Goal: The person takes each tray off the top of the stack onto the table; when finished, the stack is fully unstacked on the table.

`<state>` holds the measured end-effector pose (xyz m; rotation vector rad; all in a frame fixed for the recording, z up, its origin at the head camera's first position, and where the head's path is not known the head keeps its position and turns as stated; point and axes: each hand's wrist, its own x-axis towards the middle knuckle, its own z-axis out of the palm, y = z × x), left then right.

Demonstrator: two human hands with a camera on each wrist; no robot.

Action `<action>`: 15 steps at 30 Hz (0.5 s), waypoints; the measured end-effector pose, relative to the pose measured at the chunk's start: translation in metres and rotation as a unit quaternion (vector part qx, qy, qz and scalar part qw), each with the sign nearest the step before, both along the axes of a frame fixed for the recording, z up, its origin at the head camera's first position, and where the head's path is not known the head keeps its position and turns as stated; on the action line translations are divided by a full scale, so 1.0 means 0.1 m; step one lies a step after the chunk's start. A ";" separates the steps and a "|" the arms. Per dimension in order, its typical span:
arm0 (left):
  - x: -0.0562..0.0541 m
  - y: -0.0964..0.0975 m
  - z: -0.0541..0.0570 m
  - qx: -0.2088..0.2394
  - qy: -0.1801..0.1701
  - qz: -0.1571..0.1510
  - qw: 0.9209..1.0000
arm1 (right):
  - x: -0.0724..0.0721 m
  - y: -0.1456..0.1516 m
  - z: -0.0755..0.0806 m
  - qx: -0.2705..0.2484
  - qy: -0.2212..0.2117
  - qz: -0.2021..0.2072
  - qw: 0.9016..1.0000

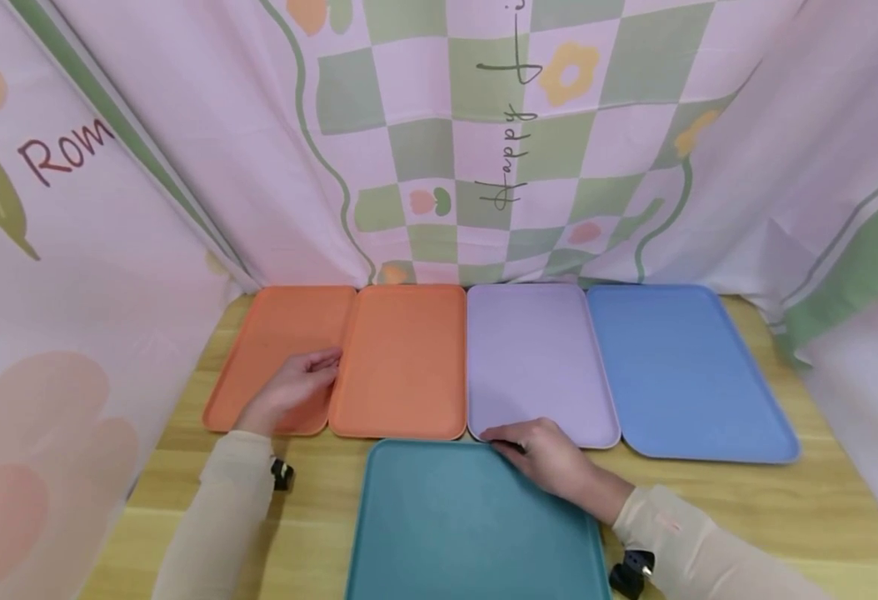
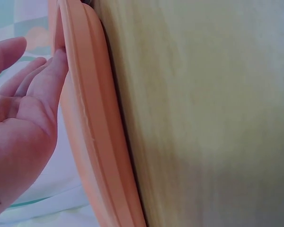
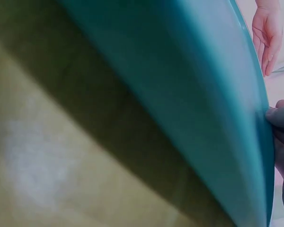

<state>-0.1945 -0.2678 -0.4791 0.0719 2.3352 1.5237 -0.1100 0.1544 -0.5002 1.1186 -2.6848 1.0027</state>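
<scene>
My left hand (image 1: 306,379) reaches over the left orange tray (image 1: 281,333). Its fingertips meet the edge beside the second orange tray (image 1: 401,358). In the left wrist view, the fingers of this hand (image 2: 33,101) are fairly straight, with fingertips inside an orange rim (image 2: 92,94). My right hand (image 1: 551,454) lies across the far edge of a teal tray (image 1: 476,525), its fingertips right at the near left corner of the purple tray (image 1: 536,358). The right wrist view shows the teal tray large, with part of the right hand (image 3: 283,137) beyond its rim.
A blue tray (image 1: 686,367) lies at the right end of the row. The trays rest on a wooden table (image 1: 311,517). Patterned curtains (image 1: 416,150) hang behind the row and along both sides.
</scene>
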 end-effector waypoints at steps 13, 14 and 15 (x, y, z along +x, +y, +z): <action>0.03 0.01 0.04 -0.004 0.023 0.022 1.000 | -0.10 0.14 0.10 -0.026 -0.085 0.011 0.996; 0.03 0.01 0.05 -0.008 0.027 0.030 0.999 | -0.11 0.15 0.13 -0.029 -0.086 0.004 0.996; 0.04 0.02 0.06 -0.008 0.027 0.040 0.999 | -0.13 0.17 0.16 -0.034 -0.088 -0.003 0.996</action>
